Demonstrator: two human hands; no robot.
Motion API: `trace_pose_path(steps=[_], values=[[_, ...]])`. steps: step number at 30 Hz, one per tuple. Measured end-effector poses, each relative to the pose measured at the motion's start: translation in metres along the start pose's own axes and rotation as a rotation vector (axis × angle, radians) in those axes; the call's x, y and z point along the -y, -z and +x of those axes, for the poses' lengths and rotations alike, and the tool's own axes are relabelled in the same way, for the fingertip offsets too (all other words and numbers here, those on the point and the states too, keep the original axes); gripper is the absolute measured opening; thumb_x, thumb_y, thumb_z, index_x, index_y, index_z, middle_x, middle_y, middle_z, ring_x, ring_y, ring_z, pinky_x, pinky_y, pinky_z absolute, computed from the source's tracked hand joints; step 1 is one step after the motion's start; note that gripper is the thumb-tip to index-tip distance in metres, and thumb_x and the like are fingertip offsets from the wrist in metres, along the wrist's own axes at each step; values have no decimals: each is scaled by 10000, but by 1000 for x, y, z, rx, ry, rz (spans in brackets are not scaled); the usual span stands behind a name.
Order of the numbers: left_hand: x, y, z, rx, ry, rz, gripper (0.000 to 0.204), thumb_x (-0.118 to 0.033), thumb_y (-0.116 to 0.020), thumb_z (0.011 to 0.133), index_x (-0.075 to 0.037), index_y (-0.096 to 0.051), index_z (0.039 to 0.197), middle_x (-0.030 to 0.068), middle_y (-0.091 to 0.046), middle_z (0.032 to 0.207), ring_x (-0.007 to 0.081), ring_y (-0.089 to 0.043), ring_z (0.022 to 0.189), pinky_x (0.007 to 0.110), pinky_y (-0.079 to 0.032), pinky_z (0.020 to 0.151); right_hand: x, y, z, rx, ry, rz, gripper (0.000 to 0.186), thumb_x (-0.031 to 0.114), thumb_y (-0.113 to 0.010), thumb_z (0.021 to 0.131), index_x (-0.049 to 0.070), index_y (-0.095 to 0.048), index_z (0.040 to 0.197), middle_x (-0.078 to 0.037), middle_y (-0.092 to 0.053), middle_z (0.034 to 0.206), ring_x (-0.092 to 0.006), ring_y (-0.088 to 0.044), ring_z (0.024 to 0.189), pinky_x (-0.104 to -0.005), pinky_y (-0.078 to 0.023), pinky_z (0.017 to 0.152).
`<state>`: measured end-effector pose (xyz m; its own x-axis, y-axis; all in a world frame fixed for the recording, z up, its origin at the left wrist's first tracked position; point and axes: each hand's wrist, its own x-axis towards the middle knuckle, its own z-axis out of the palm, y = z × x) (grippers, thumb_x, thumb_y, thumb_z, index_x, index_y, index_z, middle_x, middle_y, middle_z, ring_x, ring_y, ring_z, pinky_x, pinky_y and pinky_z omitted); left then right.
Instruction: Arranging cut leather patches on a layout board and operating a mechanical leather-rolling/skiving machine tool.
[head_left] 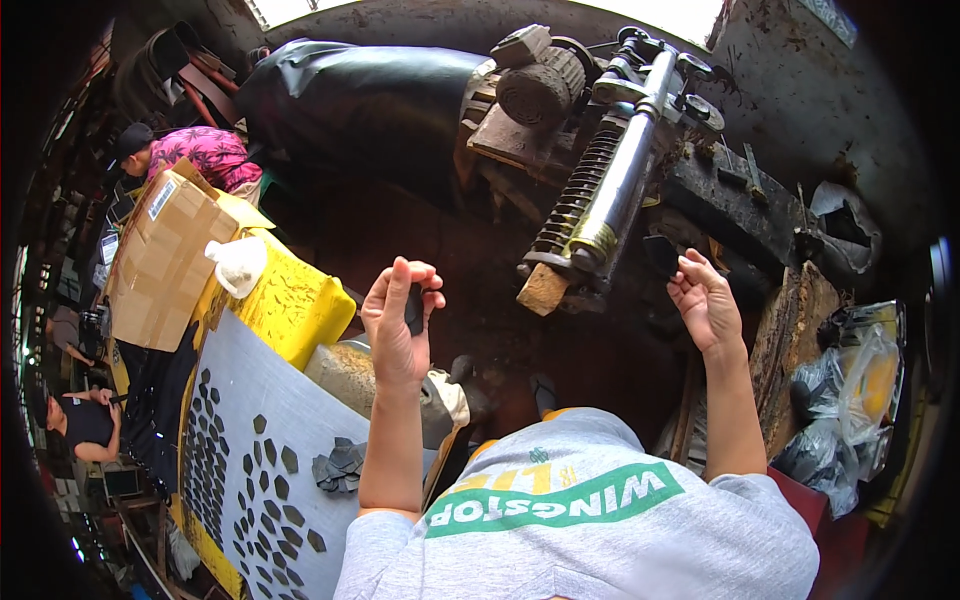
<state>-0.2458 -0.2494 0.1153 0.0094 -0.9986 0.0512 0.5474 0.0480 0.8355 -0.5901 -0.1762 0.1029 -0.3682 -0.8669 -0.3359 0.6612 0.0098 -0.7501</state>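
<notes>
Dark cut piece upright in my left hand

Dark and flat, the small cut piece (414,308) stands pinched between my left hand's (398,325) thumb and fingers, its long axis near vertical. My right hand (706,302) is raised level with it, well apart to the right, fingers curled round a second dark piece (661,254) at their tips. That hand is the nearer to the press machine (600,190), whose wooden block (543,290) hangs between and just beyond my hands
</notes>
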Motion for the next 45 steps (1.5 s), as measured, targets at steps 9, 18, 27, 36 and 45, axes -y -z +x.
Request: trace_pose_path(steps=[9, 18, 27, 36, 45], values=[[8, -84, -33, 436, -126, 373, 548, -427, -626, 861, 48, -582, 1130, 39, -564, 775, 54, -513, 642, 164, -365, 451, 23, -98, -47, 439, 5, -52, 120, 2, -631, 834, -1, -564, 934, -81, -623, 842, -166, -648, 765, -316, -549, 699], [4, -62, -15, -17, -56, -190, 229, -218, -545, 938, 7, -574, 905, 97, -573, 817, 144, -556, 638, 224, -422, 447, 46, -59, 78, 191, 831, -690, 136, 79, -640, 855, 17, -590, 964, -64, -640, 898, -113, -601, 795, -255, -488, 742], [-46, 99, -101, -924, -369, 78, 268, -274, -563, 918, -13, -619, 884, 101, -668, 837, 179, -648, 725, 276, -542, 655, 132, 33, 284, 355, 570, -1080, 567, 248, -528, 942, 29, -291, 1408, -155, -503, 1286, -221, -487, 1186, -318, -371, 996], [-15, 155, -179, -1137, -351, 388, 230, -161, -583, 911, 63, -580, 961, 173, -659, 958, 220, -670, 804, 285, -557, 699, 137, 36, 316, 501, 663, -1057, 599, 125, -621, 891, 46, -317, 1400, -112, -451, 1304, -176, -464, 1178, -279, -374, 973], [-8, 211, -154, -800, 113, 2175, 264, -223, -606, 860, -21, -679, 1014, 148, -615, 965, 284, -527, 928, 372, -447, 856, 145, 48, 332, 536, 622, -1045, 620, 57, -624, 877, 60, -306, 1409, -128, -460, 1286, -188, -481, 1154, -302, -396, 975]])
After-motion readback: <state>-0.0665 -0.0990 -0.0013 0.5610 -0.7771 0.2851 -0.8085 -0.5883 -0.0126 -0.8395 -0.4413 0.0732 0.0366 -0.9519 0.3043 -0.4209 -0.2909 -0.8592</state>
